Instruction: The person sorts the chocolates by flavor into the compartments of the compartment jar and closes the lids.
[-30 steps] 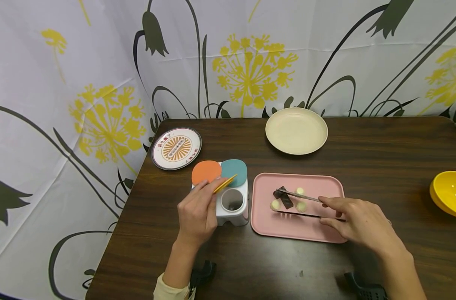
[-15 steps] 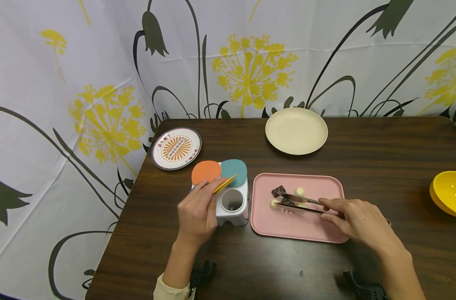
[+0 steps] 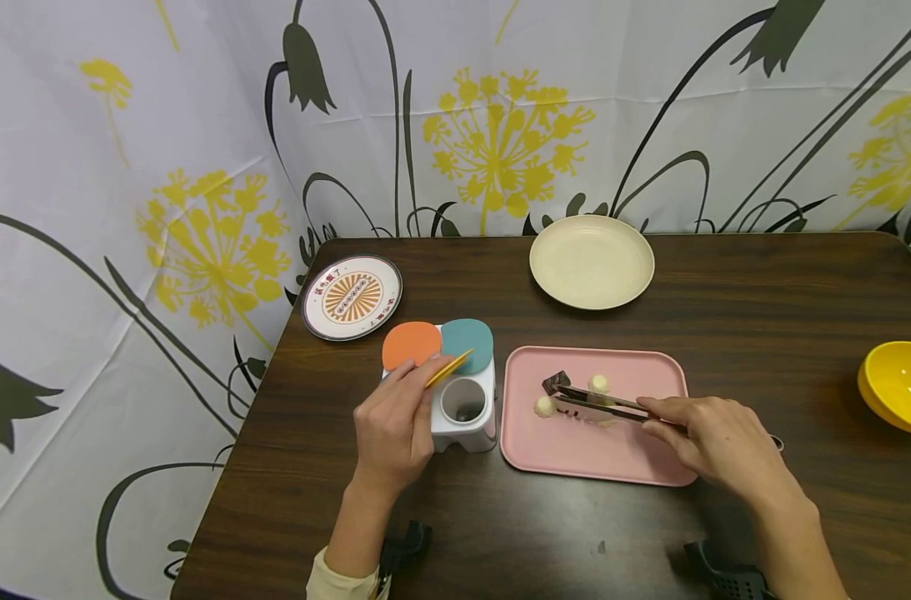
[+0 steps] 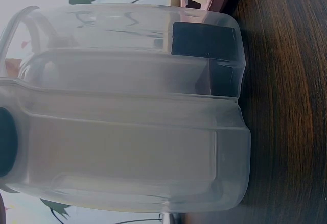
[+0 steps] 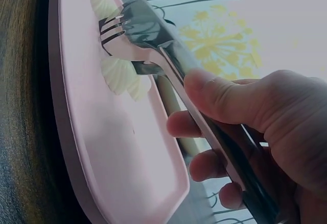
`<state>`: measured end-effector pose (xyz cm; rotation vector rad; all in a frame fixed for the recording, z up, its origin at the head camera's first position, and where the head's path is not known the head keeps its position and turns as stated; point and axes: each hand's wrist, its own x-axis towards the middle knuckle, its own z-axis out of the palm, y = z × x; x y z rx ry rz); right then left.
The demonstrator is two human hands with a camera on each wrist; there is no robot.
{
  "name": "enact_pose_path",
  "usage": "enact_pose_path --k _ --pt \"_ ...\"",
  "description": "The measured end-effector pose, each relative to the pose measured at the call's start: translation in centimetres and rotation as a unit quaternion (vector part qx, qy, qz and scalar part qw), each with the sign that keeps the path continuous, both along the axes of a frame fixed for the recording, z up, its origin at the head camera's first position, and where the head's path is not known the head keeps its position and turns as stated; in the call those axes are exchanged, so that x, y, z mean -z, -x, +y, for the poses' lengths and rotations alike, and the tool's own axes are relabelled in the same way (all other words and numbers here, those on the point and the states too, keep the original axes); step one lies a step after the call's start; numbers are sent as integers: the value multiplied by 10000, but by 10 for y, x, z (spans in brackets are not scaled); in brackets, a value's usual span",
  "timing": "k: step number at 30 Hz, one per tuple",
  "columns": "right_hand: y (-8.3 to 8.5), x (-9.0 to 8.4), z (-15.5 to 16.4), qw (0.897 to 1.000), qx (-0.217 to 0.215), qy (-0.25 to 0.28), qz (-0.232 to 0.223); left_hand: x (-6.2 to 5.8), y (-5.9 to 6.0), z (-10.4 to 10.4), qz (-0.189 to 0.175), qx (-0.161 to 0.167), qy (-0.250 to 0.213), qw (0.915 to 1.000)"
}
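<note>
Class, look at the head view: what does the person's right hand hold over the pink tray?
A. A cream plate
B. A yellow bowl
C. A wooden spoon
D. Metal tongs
D: the right hand grips metal tongs whose tips reach among the small pieces on the pink tray, while the yellow bowl and cream plate sit untouched elsewhere on the table.

- Both hands bare: left hand (image 3: 392, 433), right hand (image 3: 725, 446).
- Pale cream sleeve cuff (image 3: 335, 582) on the left forearm.
- Black wrist-worn camera mounts (image 3: 402, 546) under both forearms, near edge.
</note>
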<state>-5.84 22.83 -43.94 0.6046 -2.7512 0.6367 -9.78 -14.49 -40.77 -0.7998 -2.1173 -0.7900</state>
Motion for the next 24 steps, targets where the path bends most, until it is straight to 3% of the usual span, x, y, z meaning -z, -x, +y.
enact_pose_path --k 6,17,24 --pt "0 1 1 9998 -24 145 150 0 0 0 4 -5 20 10000" --pt "0 -1 -1 9997 93 -93 -188 1 1 0 60 6 9 10000" --pt "1 -1 -2 9999 104 -106 18 0 1 1 84 20 -2 10000"
